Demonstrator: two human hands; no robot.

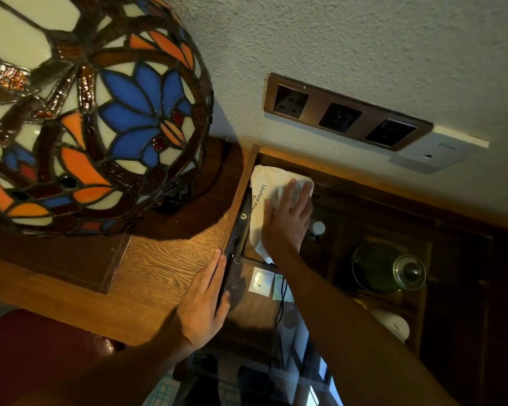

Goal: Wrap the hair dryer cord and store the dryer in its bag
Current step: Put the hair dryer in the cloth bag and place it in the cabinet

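A: Head view. Where is the bag (260,183)?

B: Centre of the frame, a white cloth bag with dark lettering, lying in an open wooden compartment just below the wall sockets (343,112). Your right hand (288,221) lies flat on top of it, fingers (289,191) spread and reaching toward the bag's upper end. The palm covers its lower right part; the lettering shows to the left of your fingers.

A: Am I gripping it?

B: No, the fingers are loose and splayed, pressing rather than clenched. The dryer itself is not visible, so I cannot tell whether it is inside.

A: And my left hand (204,303)?

B: Lower centre, flat and relaxed, holding nothing. Its fingertips rest along the dark edge between the desk (165,265) and the compartment. The lamp (85,106) fills the upper left, and a kettle (387,268) sits at the right.
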